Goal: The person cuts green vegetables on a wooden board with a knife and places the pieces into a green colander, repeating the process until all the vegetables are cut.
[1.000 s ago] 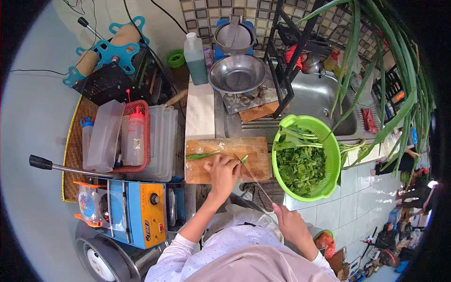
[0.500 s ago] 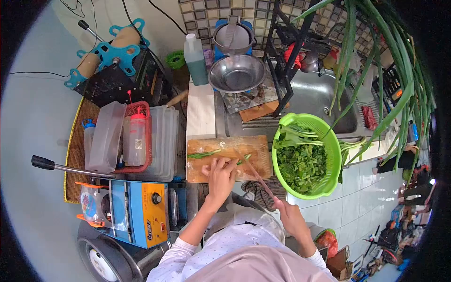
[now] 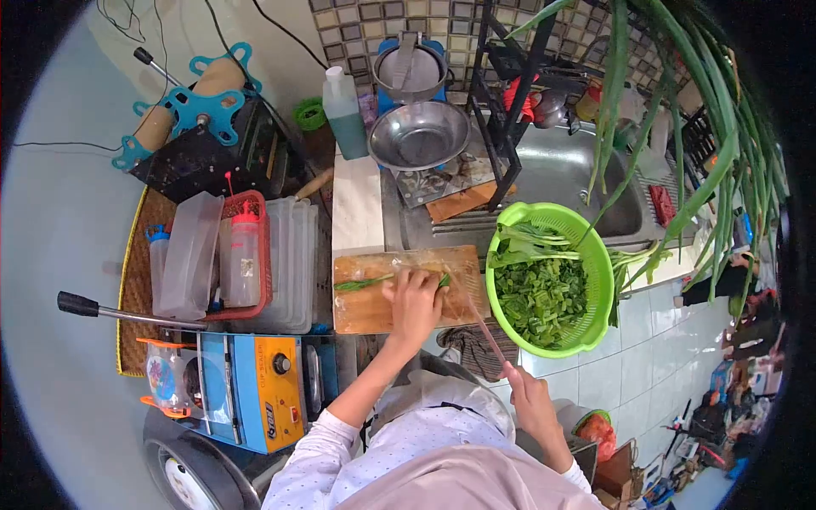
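Observation:
My left hand (image 3: 415,306) presses down on the wooden cutting board (image 3: 361,316), its fingers curled over a thin bunch of green stalks (image 3: 364,283). One end of the bunch sticks out to the left of the hand, and a short green tip shows on its right; the middle is hidden under the fingers. My right hand (image 3: 530,398) is closed around the handle of a knife (image 3: 481,323). Its blade slants over the board's right part, just right of the green tip. Beside the board sits a lime-green basket (image 3: 605,285) of chopped leafy greens (image 3: 544,297).
A metal bowl (image 3: 418,136) and a bottle of green liquid (image 3: 343,115) stand behind the board. The sink (image 3: 578,170) lies at the back right, with long green leaves (image 3: 722,127) hanging over it. At the left are a cup sealer (image 3: 276,387) and a red basket (image 3: 265,293) holding bottles.
My left hand has shifted slightly right along the stalks, and its fingers are more bunched. The knife stays in my right hand over the board. The whole view has moved a little.

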